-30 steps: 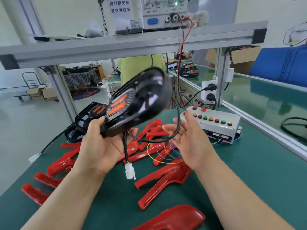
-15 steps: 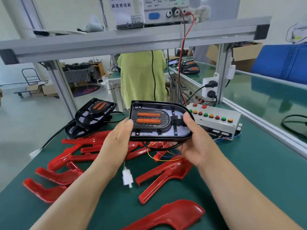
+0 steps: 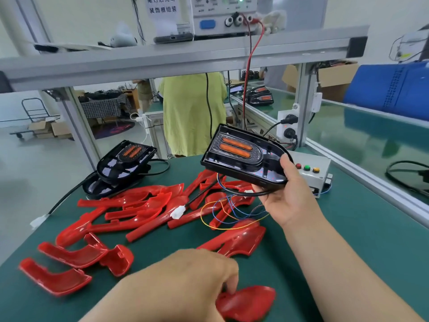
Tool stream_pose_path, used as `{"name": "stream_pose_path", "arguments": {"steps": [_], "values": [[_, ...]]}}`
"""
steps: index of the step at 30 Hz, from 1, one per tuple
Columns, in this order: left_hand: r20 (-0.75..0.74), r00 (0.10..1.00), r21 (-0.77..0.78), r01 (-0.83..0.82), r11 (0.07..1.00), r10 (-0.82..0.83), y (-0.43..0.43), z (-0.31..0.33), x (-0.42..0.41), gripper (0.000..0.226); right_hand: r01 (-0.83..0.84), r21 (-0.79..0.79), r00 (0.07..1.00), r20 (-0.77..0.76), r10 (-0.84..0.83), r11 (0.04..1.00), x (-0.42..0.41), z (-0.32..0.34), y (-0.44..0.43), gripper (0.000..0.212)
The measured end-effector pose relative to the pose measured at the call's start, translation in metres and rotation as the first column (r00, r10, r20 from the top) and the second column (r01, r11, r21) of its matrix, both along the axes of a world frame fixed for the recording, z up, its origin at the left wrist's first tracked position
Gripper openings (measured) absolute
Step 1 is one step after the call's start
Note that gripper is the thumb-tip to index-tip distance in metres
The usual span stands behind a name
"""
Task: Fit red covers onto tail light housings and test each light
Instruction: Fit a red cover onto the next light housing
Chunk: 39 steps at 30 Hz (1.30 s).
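Two hands busy for us here: our right hand (image 3: 285, 201) grips the black tail light housing (image 3: 241, 156) by its rounded end, held up at one o'clock, its white connector (image 3: 178, 211) hanging over the pile of loose red covers (image 3: 139, 212) at centre. Down at six o'clock our left hand (image 3: 185, 275), blurred, curls its fingers onto a red cover (image 3: 248, 303) by the near edge of the green mat (image 3: 348, 228). More housings (image 3: 125, 161) sit stacked at ten o'clock.

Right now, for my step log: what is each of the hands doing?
Left hand: grips a red cover at the near edge.
Right hand: holds the black tail light housing, lifted off the table.
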<state>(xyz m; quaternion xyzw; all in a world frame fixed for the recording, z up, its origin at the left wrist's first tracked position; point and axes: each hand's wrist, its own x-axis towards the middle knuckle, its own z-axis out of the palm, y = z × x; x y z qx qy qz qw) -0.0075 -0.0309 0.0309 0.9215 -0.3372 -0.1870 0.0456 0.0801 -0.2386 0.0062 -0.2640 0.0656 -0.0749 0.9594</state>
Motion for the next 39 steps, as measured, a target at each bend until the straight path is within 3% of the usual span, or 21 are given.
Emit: {"name": "stream_pose_path", "arguments": {"steps": [2,6,10,14,17,21,24,27,30,35,39], "values": [[0.029,0.999,0.050,-0.025,0.998,0.024,-0.005,-0.006,0.000,0.035,-0.003,0.005,1.000,0.016,0.003,1.000,0.000,0.000,0.000,0.019],[0.077,0.997,-0.057,-0.001,0.998,0.006,-0.003,-0.005,0.008,0.034,-0.011,-0.003,0.999,0.039,0.011,1.000,0.000,0.000,0.001,0.019],[-0.121,0.981,-0.418,-0.188,0.889,0.150,0.017,0.001,0.025,0.022,-0.005,-0.018,1.000,0.027,0.006,1.000,-0.001,0.001,0.003,0.018],[-0.305,0.942,-0.547,-0.291,0.785,0.137,0.034,0.004,0.038,0.036,0.000,-0.035,1.000,0.010,0.000,0.999,-0.001,0.000,0.005,0.018],[-0.215,0.963,-0.514,-0.254,0.819,0.164,0.044,0.000,0.045,0.047,0.001,-0.052,1.000,0.001,0.000,0.999,-0.002,-0.002,0.005,0.018],[-0.112,0.940,-0.468,-0.337,0.817,0.323,0.046,-0.006,0.052,0.050,0.007,-0.060,1.000,-0.009,-0.008,0.998,-0.002,-0.002,0.006,0.019],[0.147,0.885,-0.357,-0.368,0.858,0.441,0.041,-0.011,0.056,0.054,0.007,-0.032,1.000,-0.014,-0.007,0.999,-0.001,-0.003,0.005,0.019],[0.375,0.768,-0.205,-0.479,0.854,0.520,0.044,-0.017,0.067,0.055,0.015,0.048,1.000,-0.008,-0.015,0.999,0.000,-0.001,0.004,0.019],[0.369,0.753,-0.135,-0.537,0.833,0.545,0.044,-0.021,0.069,0.053,0.024,0.113,1.000,0.010,-0.025,0.993,-0.001,0.000,0.002,0.020],[0.248,0.839,-0.238,-0.431,0.870,0.483,0.029,-0.032,0.068,0.056,0.025,0.134,0.999,0.018,-0.028,0.991,-0.003,0.001,0.003,0.022],[0.401,0.821,-0.280,-0.313,0.908,0.407,0.014,-0.032,0.071,0.061,0.023,0.128,0.999,0.032,-0.027,0.992,-0.003,0.002,0.003,0.021]]}}
